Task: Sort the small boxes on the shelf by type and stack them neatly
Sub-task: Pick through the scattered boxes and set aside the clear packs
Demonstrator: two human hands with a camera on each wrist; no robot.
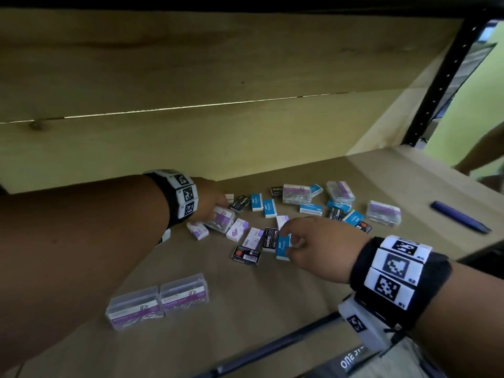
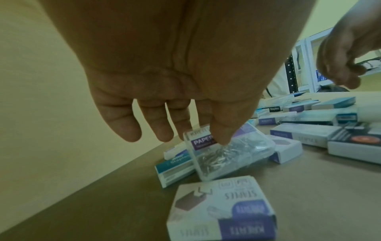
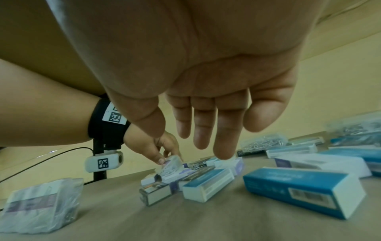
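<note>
Small boxes lie scattered on the brown shelf board [image 1: 272,309]: blue staples boxes, black staples boxes [image 1: 270,239], white-and-purple staples boxes [image 2: 224,210] and clear paper clip boxes. My left hand [image 1: 218,207] pinches one clear paper clip box [image 2: 230,153] between thumb and fingers, and the box is tilted up on one edge. My right hand [image 1: 289,236] hovers with straight fingers [image 3: 223,146] just over a blue staples box [image 1: 283,246] and holds nothing. Two clear paper clip boxes [image 1: 158,301] stand side by side near the front left.
The wooden back wall [image 1: 191,137] rises right behind the pile. A black shelf upright [image 1: 447,77] stands at the far right. A dark blue pen-like object [image 1: 461,216] lies at the right, and another person's arm [image 1: 485,154] shows beyond it.
</note>
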